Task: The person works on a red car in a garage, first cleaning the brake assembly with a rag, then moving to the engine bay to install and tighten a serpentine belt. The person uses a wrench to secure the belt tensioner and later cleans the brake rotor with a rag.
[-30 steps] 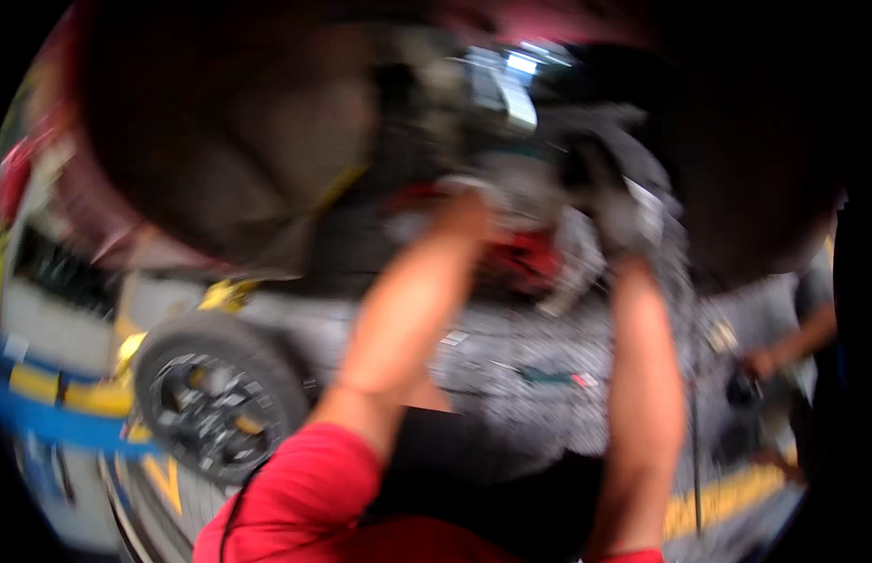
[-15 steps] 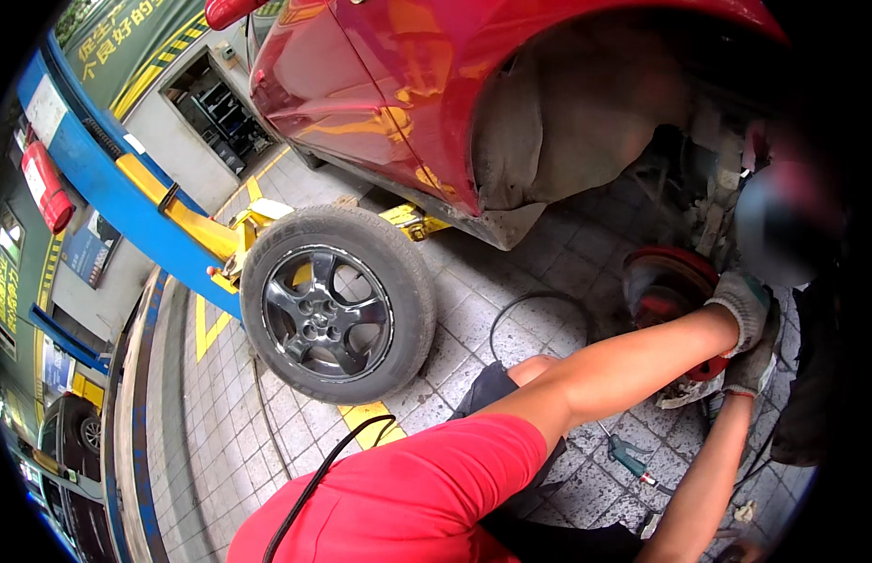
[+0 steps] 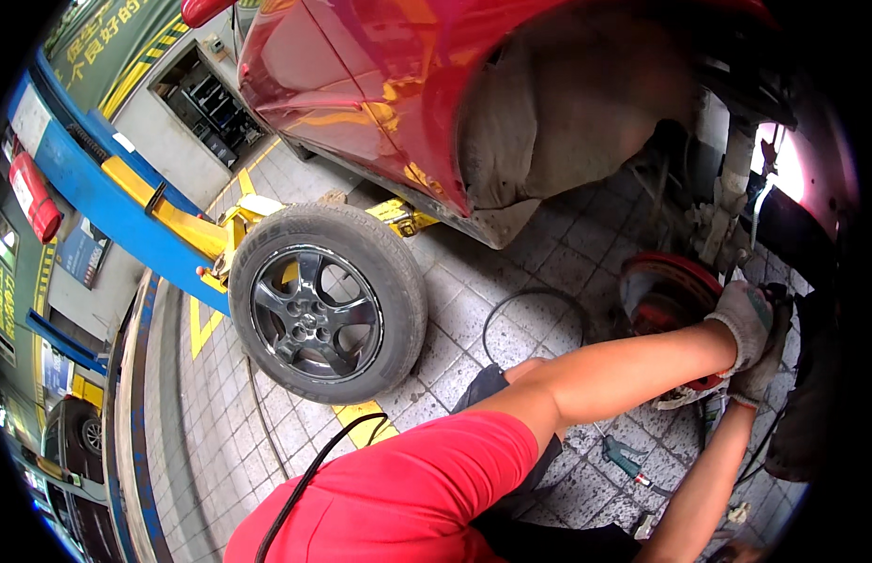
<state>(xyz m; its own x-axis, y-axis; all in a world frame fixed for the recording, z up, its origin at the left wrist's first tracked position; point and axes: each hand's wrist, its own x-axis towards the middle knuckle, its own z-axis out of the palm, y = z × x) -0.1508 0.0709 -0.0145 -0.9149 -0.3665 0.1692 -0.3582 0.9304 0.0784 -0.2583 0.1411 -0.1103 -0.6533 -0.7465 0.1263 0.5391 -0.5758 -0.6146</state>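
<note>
My left hand (image 3: 744,324), in a pale knitted glove, is closed beside the brake disc (image 3: 675,281), its fingers curled round something dark. Just below it, my gloved right hand (image 3: 759,373) is also closed, its fingers toward the same dark thing; I cannot make out what it is. The rusty, reddish disc sits at the wheel hub, under the open wheel arch (image 3: 567,122) of a red car (image 3: 351,84). My left forearm hides part of the disc and the caliper area. A suspension strut (image 3: 732,178) rises above my hands.
A removed wheel (image 3: 328,302) with a black rim stands on the tiled floor at left, near a blue and yellow lift post (image 3: 126,197). A green air blow gun (image 3: 624,458) lies below my left forearm. A black hose (image 3: 539,293) loops on the tiles.
The view has shifted slightly. A blurred dark shape above my hands is gone, showing the strut and a bright light there. Both hands stay together beside the disc.
</note>
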